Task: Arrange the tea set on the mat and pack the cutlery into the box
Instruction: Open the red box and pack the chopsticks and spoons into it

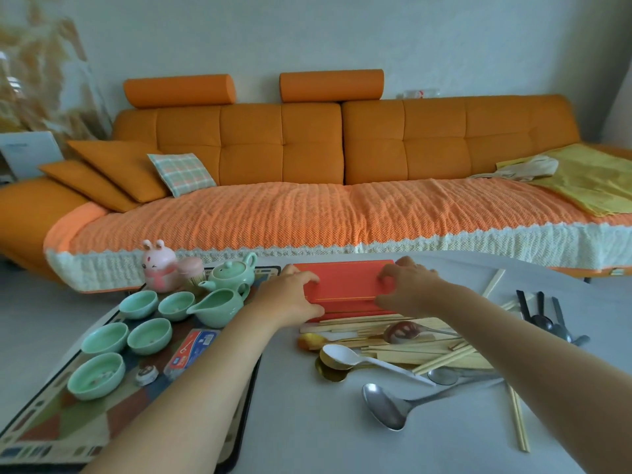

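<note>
Gripping the closed box (345, 285) by its ends, left hand (290, 297) and right hand (407, 290) curl over it; tea set (219, 304) already stands on the mat (68, 425) to its left, cutlery (393, 343) just nearside lies unpacked.

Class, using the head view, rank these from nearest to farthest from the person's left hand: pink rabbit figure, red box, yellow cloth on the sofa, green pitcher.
1. The red box, gripped by the left hand, straight ahead.
2. The green pitcher, just left, on the mat.
3. The pink rabbit figure, farther left and back.
4. The yellow cloth, away on the sofa, right end.
</note>
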Demonstrator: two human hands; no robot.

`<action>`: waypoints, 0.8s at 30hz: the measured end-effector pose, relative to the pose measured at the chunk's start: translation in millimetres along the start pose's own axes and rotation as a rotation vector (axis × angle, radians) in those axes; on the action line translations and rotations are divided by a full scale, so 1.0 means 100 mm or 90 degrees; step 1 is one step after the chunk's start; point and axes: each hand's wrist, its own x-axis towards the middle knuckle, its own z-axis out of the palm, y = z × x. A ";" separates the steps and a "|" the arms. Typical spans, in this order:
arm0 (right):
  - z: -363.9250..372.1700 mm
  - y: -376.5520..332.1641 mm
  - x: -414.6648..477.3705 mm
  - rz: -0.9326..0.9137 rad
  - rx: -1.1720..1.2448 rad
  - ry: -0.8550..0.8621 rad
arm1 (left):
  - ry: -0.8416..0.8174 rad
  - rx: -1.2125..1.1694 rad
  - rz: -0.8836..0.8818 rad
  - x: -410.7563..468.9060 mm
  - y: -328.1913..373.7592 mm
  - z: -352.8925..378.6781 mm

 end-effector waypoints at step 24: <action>0.04 -0.38 0.57 -0.181 0.081 -0.088 | 0.054 -0.144 -0.012 0.07 -0.19 0.26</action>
